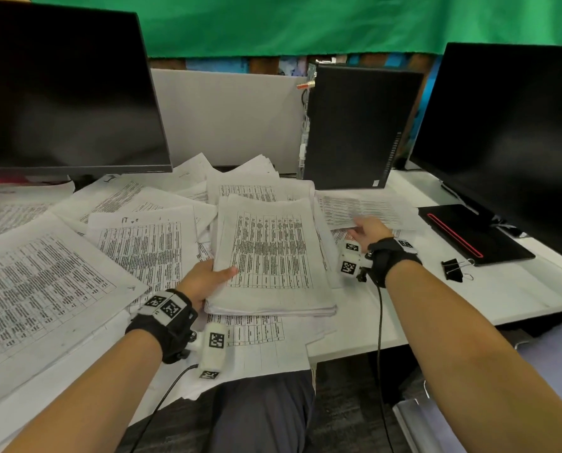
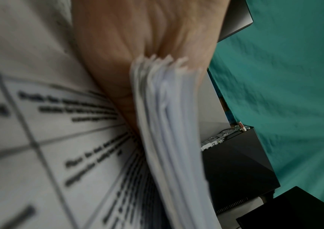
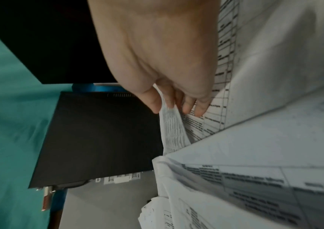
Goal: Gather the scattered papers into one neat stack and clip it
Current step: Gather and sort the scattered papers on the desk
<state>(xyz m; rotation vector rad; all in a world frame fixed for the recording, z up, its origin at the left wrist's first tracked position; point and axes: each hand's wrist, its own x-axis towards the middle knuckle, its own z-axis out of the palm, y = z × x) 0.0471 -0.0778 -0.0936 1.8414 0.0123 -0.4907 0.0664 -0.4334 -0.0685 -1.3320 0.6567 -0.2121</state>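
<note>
A thick stack of printed papers [image 1: 269, 253] lies mid-desk, slightly lifted at its near left corner. My left hand [image 1: 207, 281] grips that corner, thumb on top; the left wrist view shows the stack's edge [image 2: 169, 124] against my palm. My right hand [image 1: 366, 228] reaches to the right of the stack and pinches the near edge of a loose printed sheet [image 1: 367, 207]; in the right wrist view thumb and fingers [image 3: 155, 102] hold the curled sheet [image 3: 172, 128]. Loose papers [image 1: 41, 282] are strewn over the left half of the desk. A black binder clip [image 1: 454, 269] sits on the desk at the right.
Dark monitors stand at back left [image 1: 67, 99] and at right [image 1: 514, 142]. A black computer case [image 1: 354, 125] stands upright behind the papers. A black tablet with a red stripe [image 1: 469, 235] lies beside the clip. The white desk edge [image 1: 436, 331] runs along the near right.
</note>
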